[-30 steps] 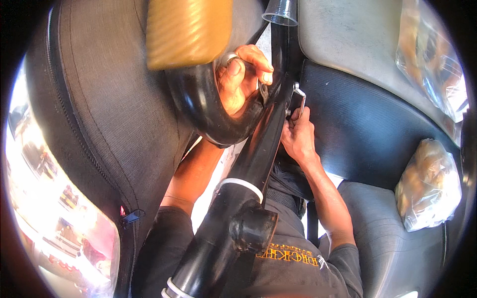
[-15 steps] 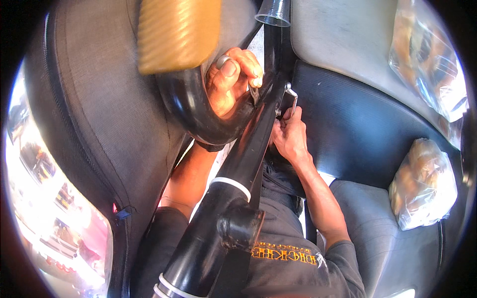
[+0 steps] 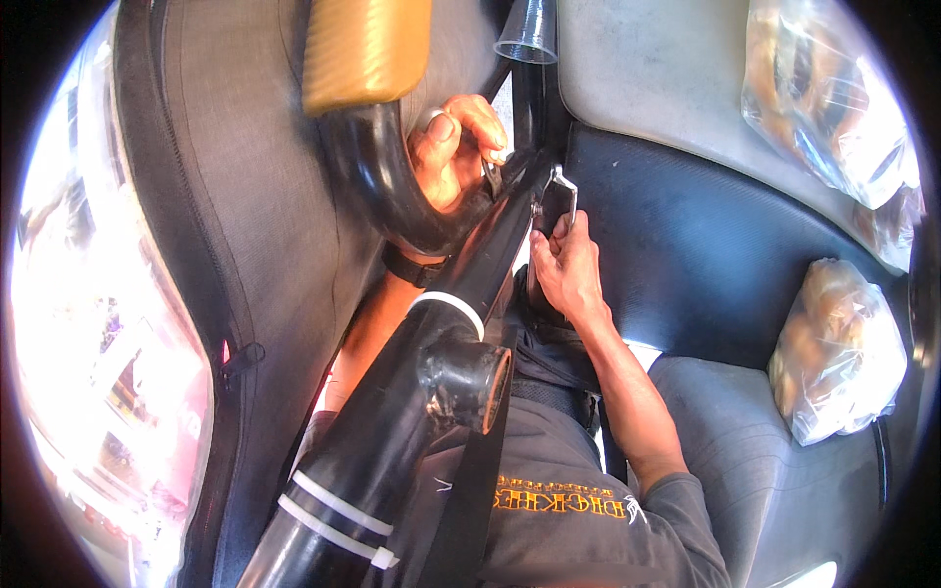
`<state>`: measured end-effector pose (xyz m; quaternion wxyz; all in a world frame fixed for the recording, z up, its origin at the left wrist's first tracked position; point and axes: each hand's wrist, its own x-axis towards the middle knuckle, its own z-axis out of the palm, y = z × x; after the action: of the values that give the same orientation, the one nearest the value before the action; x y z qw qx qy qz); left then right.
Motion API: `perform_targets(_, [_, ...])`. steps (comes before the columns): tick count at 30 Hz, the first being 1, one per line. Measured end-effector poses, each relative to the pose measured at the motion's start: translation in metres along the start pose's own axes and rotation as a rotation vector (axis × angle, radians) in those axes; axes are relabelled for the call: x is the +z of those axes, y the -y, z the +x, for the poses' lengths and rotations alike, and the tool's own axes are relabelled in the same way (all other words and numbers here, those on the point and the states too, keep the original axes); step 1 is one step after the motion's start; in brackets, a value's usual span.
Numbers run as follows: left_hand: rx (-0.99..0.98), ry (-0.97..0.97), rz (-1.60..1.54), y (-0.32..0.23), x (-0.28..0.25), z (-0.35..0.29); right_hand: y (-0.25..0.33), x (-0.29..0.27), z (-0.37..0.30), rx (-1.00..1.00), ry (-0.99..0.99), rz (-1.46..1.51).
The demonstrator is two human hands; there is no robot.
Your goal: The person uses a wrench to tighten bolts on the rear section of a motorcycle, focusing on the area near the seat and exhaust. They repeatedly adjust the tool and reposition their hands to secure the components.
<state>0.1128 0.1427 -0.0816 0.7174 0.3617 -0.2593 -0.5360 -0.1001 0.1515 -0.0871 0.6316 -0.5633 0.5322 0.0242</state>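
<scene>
My right hand (image 3: 570, 269) is closed around a silver, cranked wrench (image 3: 567, 191). The wrench's upper end bends over against the right side of a black tube (image 3: 461, 269). A bolt (image 3: 536, 210) shows on the tube just below that end. My left hand (image 3: 456, 147) reaches up behind a curved black tube (image 3: 377, 181) and comes out on its far side. Its thumb and fingers pinch together around a small dark metal piece (image 3: 492, 178) at the joint of the tubes. Whether that piece is a tool or a part of the frame, I cannot tell.
A yellow-brown padded block (image 3: 368, 54) tops the curved tube. A clear plastic cup (image 3: 527, 34) is at the top. Clear bags with brownish contents lie on the right, one on the grey seat (image 3: 706, 431), another bag (image 3: 833, 88) higher up. White cable ties (image 3: 343, 505) band the tube.
The view has shifted slightly, so the tubes and cup appear a little farther left and up. The wrench has swung a little and stands more upright. Both hands keep their grips.
</scene>
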Motion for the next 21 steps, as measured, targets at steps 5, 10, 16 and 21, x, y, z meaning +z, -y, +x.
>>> perform_targets(5, [-0.031,0.009,-0.065,-0.02,0.014,0.005,0.0,0.002,0.003,0.013,0.019,0.011])
perform_targets(10, [-0.046,-0.129,0.011,-0.011,0.019,-0.001,-0.011,0.005,0.005,-0.039,0.005,-0.014])
perform_targets(16, [-0.048,-0.087,0.02,-0.019,0.021,0.003,-0.008,0.004,0.006,-0.016,0.007,-0.007])
perform_targets(21, [-0.06,0.093,0.048,-0.019,0.015,0.009,-0.008,0.002,0.003,-0.025,0.003,0.019])
